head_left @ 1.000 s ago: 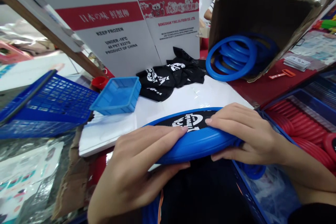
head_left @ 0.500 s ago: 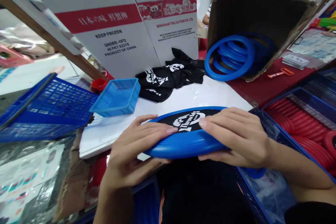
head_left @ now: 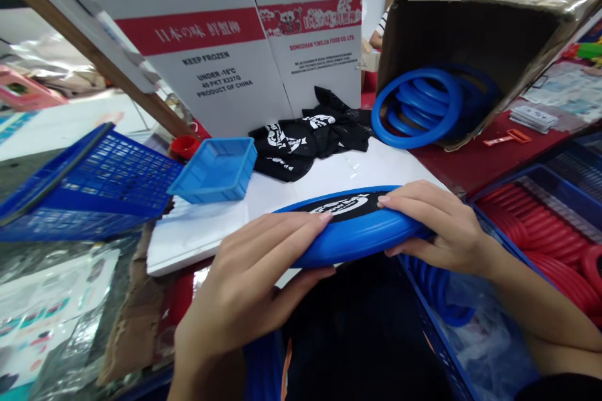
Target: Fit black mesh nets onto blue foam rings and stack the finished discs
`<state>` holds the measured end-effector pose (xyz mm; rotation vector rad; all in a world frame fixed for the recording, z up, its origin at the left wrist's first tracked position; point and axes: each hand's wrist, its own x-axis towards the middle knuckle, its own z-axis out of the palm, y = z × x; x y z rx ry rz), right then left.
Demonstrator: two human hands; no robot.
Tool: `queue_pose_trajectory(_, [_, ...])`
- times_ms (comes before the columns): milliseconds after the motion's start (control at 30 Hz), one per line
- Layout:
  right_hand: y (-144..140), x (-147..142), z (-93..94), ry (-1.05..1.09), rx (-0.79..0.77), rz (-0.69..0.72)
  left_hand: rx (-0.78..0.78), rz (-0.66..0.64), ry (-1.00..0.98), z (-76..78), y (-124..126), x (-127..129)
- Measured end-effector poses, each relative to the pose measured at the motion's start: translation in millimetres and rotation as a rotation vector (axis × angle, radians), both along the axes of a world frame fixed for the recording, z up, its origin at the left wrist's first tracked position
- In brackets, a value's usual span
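A blue ring disc (head_left: 357, 235) with black printed fabric stretched over its middle is held level in front of me, seen nearly edge-on. My left hand (head_left: 256, 276) grips its near left rim, fingers on top and thumb beneath. My right hand (head_left: 435, 225) grips the right rim, fingers lying over the fabric edge. A heap of black printed cloths (head_left: 310, 135) lies on the white board (head_left: 207, 225) beyond. Bare blue rings (head_left: 416, 106) are stacked inside a tipped cardboard box (head_left: 489, 25).
A small light-blue tray (head_left: 216, 169) and a tilted blue mesh basket (head_left: 94, 182) sit at left. A white carton marked KEEP FROZEN (head_left: 226, 44) stands behind. Red rings (head_left: 540, 232) fill a blue crate at right; more blue rings (head_left: 437, 288) lie below my right hand.
The disc has tilted flatter toward me and shifted slightly right and up. My left hand slid further over the rim; my right hand moved outward along the right edge.
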<state>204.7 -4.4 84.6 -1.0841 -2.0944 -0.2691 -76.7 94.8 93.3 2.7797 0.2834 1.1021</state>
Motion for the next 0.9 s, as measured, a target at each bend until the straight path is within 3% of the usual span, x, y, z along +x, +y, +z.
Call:
queue_pose_trajectory(300, [-2.9, -17.7, -6.9, 0.036, 0.123, -0.115, -0.042, 0.092, -0.182, -17.9, -6.1, 2.8])
queue_pose_trajectory(400, [-3.3, -28.0, -4.9, 0.012, 0.139, -0.137, -0.11, 0.017, -0.194, -20.0, 8.1, -2.4])
queue_pose_trajectory(467, [-3.6, -29.1, -2.6, -0.008, 0.146, -0.126, -0.154, -0.096, -0.194, -30.1, 28.3, -10.7])
queue_pose_trajectory(567, [-4.3, -16.4, -1.9, 0.004, 0.07, -0.091, -0.271, -0.225, -0.288, -57.4, 60.8, -30.0])
queue_pose_trajectory(667, [-5.1, 5.6, -6.9, 0.102, -0.099, -0.057, -0.485, -0.185, -0.357, -75.5, 72.5, -47.8])
queue_pose_trajectory(767, [-6.2, 18.0, -11.6, 0.173, -0.166, -0.034, -0.495, -0.044, -0.23, -62.1, 53.7, -48.5])
queue_pose_trajectory(900, [-8.0, 10.1, -7.5, 0.113, -0.113, -0.037, -0.147, 0.019, -0.123, -16.5, 12.1, -22.1])
